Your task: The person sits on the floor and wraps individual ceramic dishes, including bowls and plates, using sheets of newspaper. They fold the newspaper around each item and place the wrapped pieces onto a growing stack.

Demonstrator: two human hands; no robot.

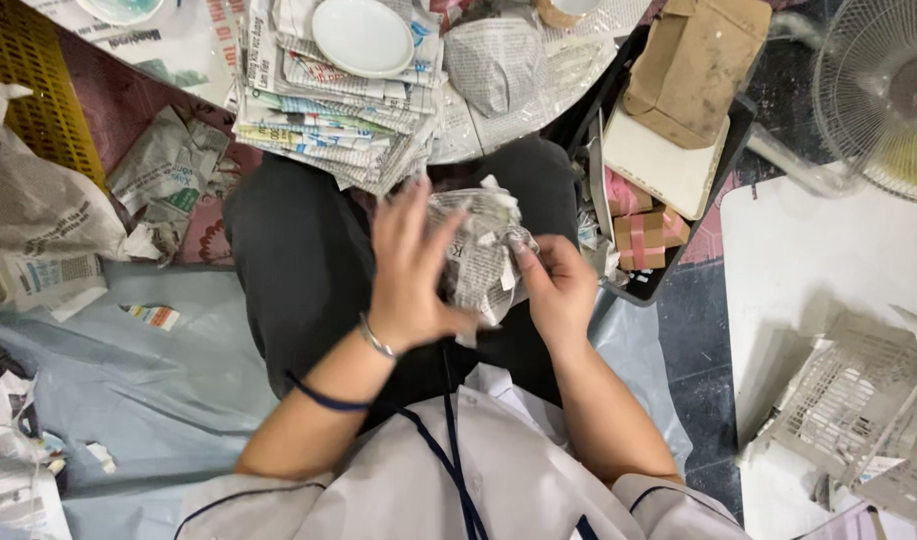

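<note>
My left hand (pixel 411 270) lies flat against the near-left side of a newspaper-wrapped bundle (pixel 482 250), fingers spread wide and pointing away from me, the palm pressed to the crumpled paper. A thin metal bangle (pixel 376 340) sits at that wrist and a dark band (pixel 324 398) further up the forearm. My right hand (pixel 559 290) takes the bundle from the other side, fingers curled and the fingertips pinching a fold of the paper at its right edge. The bundle hangs between both hands above my lap (pixel 299 260), over my dark trousers, not resting on anything else. What is inside the wrapping I cannot tell.

Just beyond my knees, a stack of folded newspapers (pixel 329 110) lies on the floor with a white plate (pixel 363 37) on top. To my right, a black tray (pixel 669 270) holds brown cardboard boxes (pixel 694 65) and a white slab. A fan (pixel 879 95) stands at the far right corner.
</note>
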